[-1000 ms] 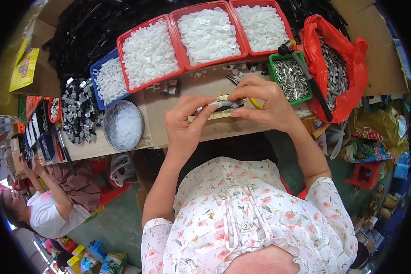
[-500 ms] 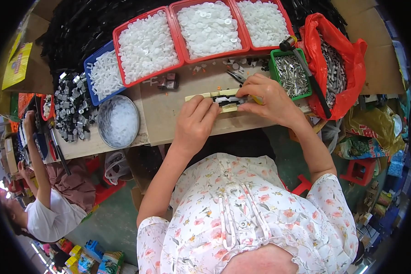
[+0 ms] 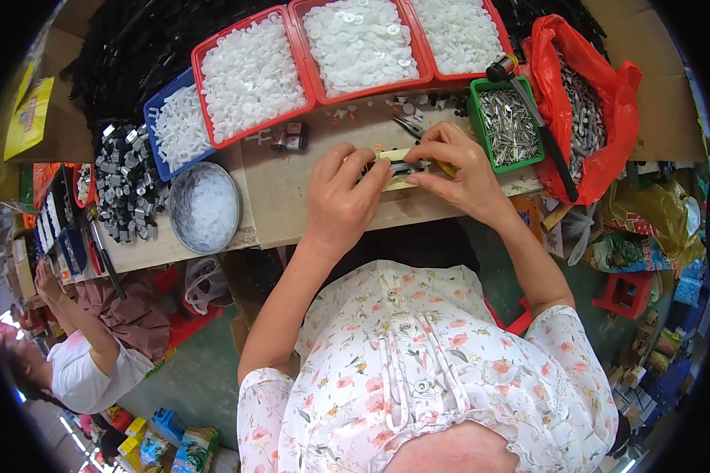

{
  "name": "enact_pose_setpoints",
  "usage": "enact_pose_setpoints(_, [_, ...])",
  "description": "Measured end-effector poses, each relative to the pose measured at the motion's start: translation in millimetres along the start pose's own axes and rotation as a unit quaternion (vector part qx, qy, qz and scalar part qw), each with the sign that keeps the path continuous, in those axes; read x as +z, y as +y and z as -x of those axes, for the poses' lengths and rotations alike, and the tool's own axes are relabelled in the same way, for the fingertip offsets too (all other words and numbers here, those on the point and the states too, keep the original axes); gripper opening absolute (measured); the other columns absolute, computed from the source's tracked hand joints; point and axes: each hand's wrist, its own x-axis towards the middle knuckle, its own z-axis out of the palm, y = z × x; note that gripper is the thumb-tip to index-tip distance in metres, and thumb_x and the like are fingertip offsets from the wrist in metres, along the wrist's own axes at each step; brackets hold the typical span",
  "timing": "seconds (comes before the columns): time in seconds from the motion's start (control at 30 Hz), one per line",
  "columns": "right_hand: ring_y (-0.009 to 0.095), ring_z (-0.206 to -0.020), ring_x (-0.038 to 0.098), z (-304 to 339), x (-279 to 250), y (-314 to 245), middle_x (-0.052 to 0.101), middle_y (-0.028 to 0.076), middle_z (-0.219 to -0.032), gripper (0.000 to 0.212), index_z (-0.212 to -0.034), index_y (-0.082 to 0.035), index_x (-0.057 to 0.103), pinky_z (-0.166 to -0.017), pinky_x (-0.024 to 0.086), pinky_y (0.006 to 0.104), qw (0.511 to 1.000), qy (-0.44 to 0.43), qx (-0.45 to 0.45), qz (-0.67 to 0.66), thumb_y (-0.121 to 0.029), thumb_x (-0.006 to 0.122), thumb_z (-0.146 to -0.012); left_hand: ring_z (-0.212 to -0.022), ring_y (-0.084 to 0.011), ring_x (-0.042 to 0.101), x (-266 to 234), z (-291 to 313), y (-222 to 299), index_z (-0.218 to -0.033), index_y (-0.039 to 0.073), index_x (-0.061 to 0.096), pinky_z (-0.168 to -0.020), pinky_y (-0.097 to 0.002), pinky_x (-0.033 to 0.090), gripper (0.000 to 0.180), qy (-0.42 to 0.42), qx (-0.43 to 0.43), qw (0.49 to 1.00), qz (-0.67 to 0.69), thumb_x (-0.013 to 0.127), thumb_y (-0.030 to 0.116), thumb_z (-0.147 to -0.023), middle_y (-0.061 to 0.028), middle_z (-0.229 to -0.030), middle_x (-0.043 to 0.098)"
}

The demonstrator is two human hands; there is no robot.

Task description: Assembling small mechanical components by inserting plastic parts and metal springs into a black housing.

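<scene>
On the bench in front of me lies a pale yellow block-like fixture (image 3: pixel 394 154), with a narrow black and grey part (image 3: pixel 404 167) along its middle. My left hand (image 3: pixel 341 197) covers the fixture's left end, its fingers bent and the thumb and fingertips pressed on the part. From the other side my right hand (image 3: pixel 464 175) pinches the part's right end between thumb and forefinger. Pliers (image 3: pixel 407 126) lie just beyond the fixture, partly hidden; a bit of yellow handle (image 3: pixel 448 169) shows under my right hand. The part's exact kind is hidden by my fingers.
Red trays (image 3: pixel 256 79) of white plastic pieces line the back. A green box (image 3: pixel 509 126) of metal pins, a hammer (image 3: pixel 540 126) and a red bag (image 3: pixel 607 118) stand right. A metal bowl (image 3: pixel 205 209) and metal-and-black parts (image 3: pixel 126 181) lie left. A co-worker (image 3: pixel 95 355) sits left.
My left hand has shifted slightly, its fingers lifting and covering more of the fixture's left end. My right hand still pinches the part. The co-worker's raised arm has come down.
</scene>
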Motion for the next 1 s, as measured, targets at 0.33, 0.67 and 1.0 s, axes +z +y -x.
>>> enact_pose_setpoints(0.33, [0.031, -0.11, 0.059, -3.5, 5.4, -29.2, 0.061, 0.013, -0.116, 0.04, -0.112, -0.009, 0.065, -0.085, 0.049, 0.0382, 0.971, 0.11, -0.138, 0.164, -0.017, 0.08, -0.076, -0.115, -0.0339, 0.059, -6.1, 1.5, -2.5, -0.102, 0.006, 0.073, -0.091, -0.0451, 0.047, 0.025, -0.016, 0.001, 0.998, -0.055, 0.074, 0.011, -0.077, -0.0104, -0.117, 0.066])
enact_pose_setpoints(0.67, [0.034, -0.114, 0.057, -109.8, -70.0, 10.0, 0.06, 0.018, -0.126, 0.045, -0.12, -0.002, 0.063, -0.091, 0.051, 0.0409, 0.944, 0.171, -0.217, 0.18, -0.018, 0.076, -0.081, -0.15, -0.0341, 0.021, -143.7, 16.1, -42.8, -0.154, 0.003, 0.026, -0.12, -0.0513, 0.003, 0.079, 0.068, -0.131, 0.882, -0.448, 0.061, 0.043, -0.096, -0.0172, -0.161, 0.026])
enact_pose_setpoints(1.0, [0.035, -0.112, 0.06, -177.4, -174.6, 153.3, 0.065, 0.014, -0.112, 0.033, -0.108, -0.007, 0.071, -0.088, 0.053, 0.0501, 0.812, 0.086, 0.089, 0.571, -0.025, 0.074, -0.08, -0.148, -0.0514, 0.007, -85.5, -5.7, 1.5, -0.147, 0.016, 0.046, -0.11, -0.0711, 0.003, 0.071, -0.133, -0.184, 0.959, -0.167, 0.074, 0.035, -0.084, -0.0153, -0.162, 0.025])
